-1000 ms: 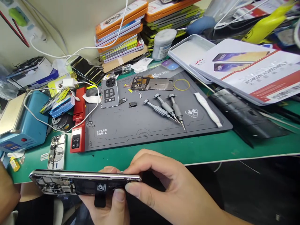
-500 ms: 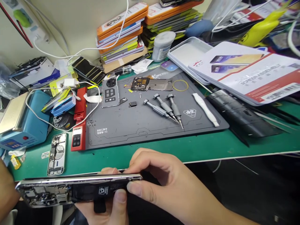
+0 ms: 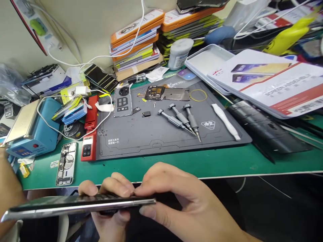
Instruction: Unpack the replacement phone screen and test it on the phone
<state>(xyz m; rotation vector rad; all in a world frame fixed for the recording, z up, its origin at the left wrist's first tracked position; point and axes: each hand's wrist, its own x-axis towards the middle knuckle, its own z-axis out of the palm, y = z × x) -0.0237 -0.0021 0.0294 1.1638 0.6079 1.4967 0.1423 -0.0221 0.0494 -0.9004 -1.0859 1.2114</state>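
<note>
A slim phone with a dark face and a silver metal edge is in the air in front of the near side of the dark grey rectangular mat, held almost edge-on to view. Both hands are closed on it: the left hand grips it with fingers over the top and thumb below, and the right hand pinches its right end between thumb and forefinger. The hands are close together, fingertips near each other at the phone's far edge.

Left of the mat, on the green tabletop, lies an opened phone with exposed circuitry. A red plastic device with a button panel sits along the mat's left edge; farther left is a blue box-shaped machine.

Three grey metal screwdrivers lie on the mat right of its middle, with a bowed white plastic tool near its right edge. Toward the mat's far side are a silver-rimmed phone back and a brown-and-grey stripped phone frame.

Beyond the mat stand a whitish plastic jar and stacked orange and white boxes.
</note>
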